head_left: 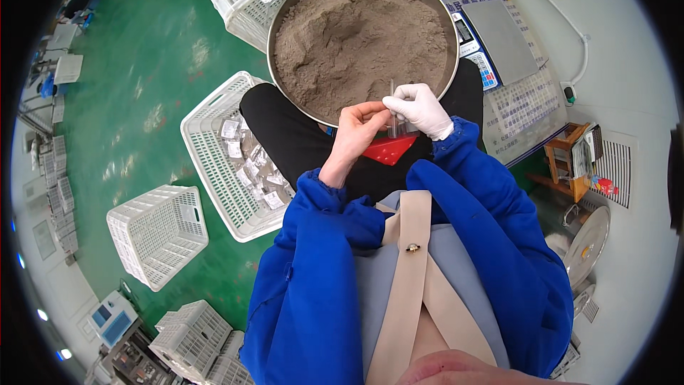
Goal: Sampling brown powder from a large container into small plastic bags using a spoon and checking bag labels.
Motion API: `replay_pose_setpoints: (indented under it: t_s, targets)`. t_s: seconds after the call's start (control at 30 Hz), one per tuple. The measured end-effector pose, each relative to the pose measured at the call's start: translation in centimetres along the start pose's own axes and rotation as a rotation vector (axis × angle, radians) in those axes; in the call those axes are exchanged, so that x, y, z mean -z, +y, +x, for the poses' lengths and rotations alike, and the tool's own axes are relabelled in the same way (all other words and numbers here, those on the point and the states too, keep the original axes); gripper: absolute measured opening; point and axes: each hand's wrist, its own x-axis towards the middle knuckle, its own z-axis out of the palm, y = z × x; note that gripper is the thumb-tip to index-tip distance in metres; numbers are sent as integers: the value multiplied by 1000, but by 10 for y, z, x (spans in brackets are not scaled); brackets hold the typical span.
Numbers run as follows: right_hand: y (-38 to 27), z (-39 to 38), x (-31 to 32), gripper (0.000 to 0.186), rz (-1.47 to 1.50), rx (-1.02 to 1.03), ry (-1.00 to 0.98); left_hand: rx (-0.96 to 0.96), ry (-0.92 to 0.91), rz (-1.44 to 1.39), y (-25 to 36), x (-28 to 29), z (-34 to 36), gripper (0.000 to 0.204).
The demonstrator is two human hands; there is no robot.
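My bare left hand (358, 132) and my white-gloved right hand (422, 110) meet at the near rim of a wide metal bowl (456, 64). Fingers of both hands pinch a small, see-through plastic bag (394, 127); its exact shape is hard to make out. Below it, over my lap, shows a red, pointed piece (392, 150), partly covered by the hands. Grey-brown powder (356, 36) fills the bowl, with a hollow dug into its middle.
Left of my legs, a white plastic crate (191, 125) holds several clear packets with white labels. Another white crate (153, 235) stands farther left on the green floor. A digital scale (499, 43) with a grey plate sits right of the bowl. Stacked crates (192, 342) stand at the lower left.
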Motion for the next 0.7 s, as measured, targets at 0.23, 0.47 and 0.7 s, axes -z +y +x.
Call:
replay_pose_setpoints:
  t_s: [0.23, 0.47, 0.7]
  targets:
    - [-1, -6, 0, 27, 6, -64, -31, 20, -26, 22, -5, 1, 0, 23]
    - [-5, -9, 3, 28, -38, -84, -53, 23, -46, -9, -8, 0, -3, 22]
    - [-1, -12, 3, 26, -9, -116, -51, 53, -53, -37, -10, -2, -3, 19]
